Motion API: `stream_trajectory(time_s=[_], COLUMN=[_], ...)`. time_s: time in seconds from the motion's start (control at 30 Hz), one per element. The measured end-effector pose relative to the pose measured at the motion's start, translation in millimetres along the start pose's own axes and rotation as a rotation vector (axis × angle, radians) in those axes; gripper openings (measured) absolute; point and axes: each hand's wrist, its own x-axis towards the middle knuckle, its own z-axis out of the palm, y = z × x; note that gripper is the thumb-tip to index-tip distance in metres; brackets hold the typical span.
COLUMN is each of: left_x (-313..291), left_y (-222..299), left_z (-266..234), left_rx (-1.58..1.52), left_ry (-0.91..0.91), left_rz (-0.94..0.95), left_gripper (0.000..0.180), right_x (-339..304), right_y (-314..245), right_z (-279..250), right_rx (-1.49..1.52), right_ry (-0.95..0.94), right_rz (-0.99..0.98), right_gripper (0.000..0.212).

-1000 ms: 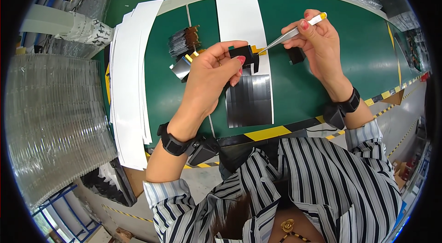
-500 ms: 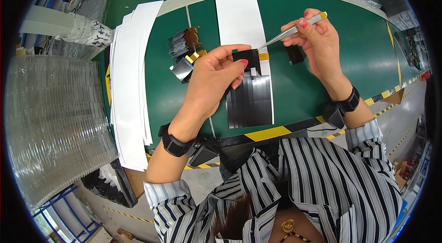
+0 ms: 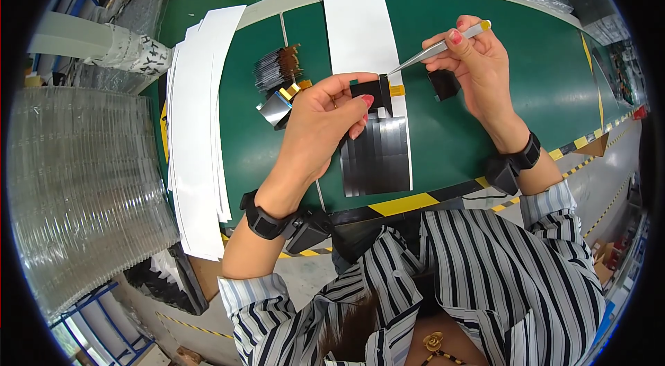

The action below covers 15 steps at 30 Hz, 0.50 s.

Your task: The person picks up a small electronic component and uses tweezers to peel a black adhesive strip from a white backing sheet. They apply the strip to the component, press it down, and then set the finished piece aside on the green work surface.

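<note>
Nearest: glossy dark strips (image 3: 377, 163) on a white sheet (image 3: 357, 26), on the green desk (image 3: 554, 89). Beyond them, your left hand (image 3: 322, 114) pinches a small black panel (image 3: 372, 88) between thumb and fingers, above the sheet; its orange tab (image 3: 397, 90) points right. Your right hand (image 3: 478, 64) pinches silver tweezers (image 3: 433, 52), tips at the panel's upper right corner; contact cannot be told. A second black piece (image 3: 443, 85) lies just left of your right hand. Farther, leftward: a pile of thin pieces (image 3: 276, 69) with brown ends.
</note>
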Motion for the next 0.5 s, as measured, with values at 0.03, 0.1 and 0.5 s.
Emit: stream_trajectory(time_s=[0.03,0.1,0.5], left_x=[-0.4,-1.0,0.8], left_y=[0.3,0.7,0.0], left_z=[0.2,0.5,-3.1], left_rx=[0.002,0.005,-0.026], left_ry=[0.003,0.006,0.048], left_rz=[-0.001,0.0,0.02], left_gripper=[0.025,0.025,0.024], right_x=[-0.1,-0.1,-4.6], right_y=[-0.3,-0.6,-6.1], right_z=[-0.2,-0.4,-2.3], right_rx=[-0.003,-0.01,0.087], right_ry=[-0.001,-0.004,-0.152], right_rz=[0.005,0.015,-0.067], right_gripper=[0.012,0.012,0.014])
